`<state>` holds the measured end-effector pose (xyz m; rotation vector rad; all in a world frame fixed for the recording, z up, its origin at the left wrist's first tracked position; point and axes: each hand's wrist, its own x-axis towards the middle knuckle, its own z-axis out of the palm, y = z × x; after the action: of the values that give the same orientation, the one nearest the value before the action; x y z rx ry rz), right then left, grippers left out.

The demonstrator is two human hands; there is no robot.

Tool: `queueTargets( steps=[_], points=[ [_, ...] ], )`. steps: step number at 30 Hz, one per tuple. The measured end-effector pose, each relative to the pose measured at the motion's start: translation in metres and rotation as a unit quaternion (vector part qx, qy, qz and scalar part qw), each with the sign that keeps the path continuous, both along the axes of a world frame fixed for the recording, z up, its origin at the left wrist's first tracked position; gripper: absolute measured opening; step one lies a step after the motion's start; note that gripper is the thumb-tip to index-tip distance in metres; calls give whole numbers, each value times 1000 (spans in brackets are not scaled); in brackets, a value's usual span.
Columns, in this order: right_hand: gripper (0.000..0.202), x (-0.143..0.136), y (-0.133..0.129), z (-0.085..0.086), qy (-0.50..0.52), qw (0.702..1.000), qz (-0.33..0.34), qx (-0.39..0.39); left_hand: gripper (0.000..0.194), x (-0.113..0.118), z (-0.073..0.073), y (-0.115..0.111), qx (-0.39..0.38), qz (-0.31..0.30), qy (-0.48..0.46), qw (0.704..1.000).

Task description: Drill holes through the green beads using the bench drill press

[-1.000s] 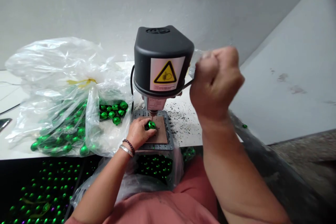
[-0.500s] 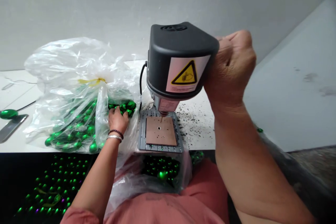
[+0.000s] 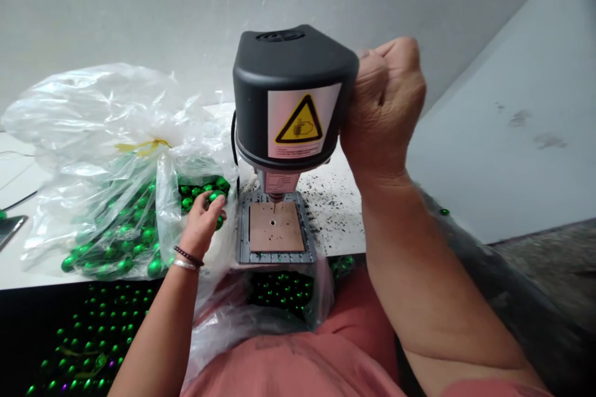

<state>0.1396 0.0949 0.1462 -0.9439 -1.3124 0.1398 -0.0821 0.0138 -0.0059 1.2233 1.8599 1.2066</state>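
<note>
My left hand [image 3: 203,218] has its fingers closed round shiny green balls [image 3: 216,196], just left of the drill press base. Behind it, more green balls [image 3: 187,203] show at the opening of a clear plastic bag [image 3: 167,198]. My right hand [image 3: 386,99] is a fist at the right side of the black drill press head [image 3: 293,68]; what its fingers wrap round is hidden behind the head. The thin drill bit [image 3: 274,206] points down above a brown square plate [image 3: 277,236] with a small hole, on the grey slotted base [image 3: 244,242].
A large tied clear bag [image 3: 93,111] of green balls fills the left of the white table [image 3: 344,223]. Dark shavings lie right of the base. Below the table edge are an open bag of green balls [image 3: 282,291] and a dark tray-like area with green balls [image 3: 100,329].
My left hand has lifted out of the bag's green balls and turned, now with balls in its fingers. The view has shifted, so the press appears further left. A ball below the base no longer shows.
</note>
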Motion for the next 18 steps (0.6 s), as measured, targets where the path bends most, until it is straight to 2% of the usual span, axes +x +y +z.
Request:
queueTargets(
  steps=[2, 5, 8, 12, 15, 18],
  points=[
    [24, 0, 1, 0, -1, 1000, 3, 7, 43, 9, 9, -5, -9, -65, -87, 994],
    [24, 1, 2, -2, -9, 1000, 9, 21, 39, 23, 16, -8, -42, -134, -74, 987],
    [26, 2, 3, -3, -11, 999, 19, 43, 36, 34, 18, -8, -55, -209, 74, 974],
    [25, 2, 3, -3, -6, 999, 28, 44, 39, 45, 17, -6, -38, -278, 296, 913],
    [24, 2, 3, -1, -7, 999, 35, 35, 37, 50, 16, -6, -21, -282, 371, 885],
    [25, 2, 2, -1, -4, 999, 37, 39, 34, 51, 18, -6, -27, -262, 398, 879]
  ],
)
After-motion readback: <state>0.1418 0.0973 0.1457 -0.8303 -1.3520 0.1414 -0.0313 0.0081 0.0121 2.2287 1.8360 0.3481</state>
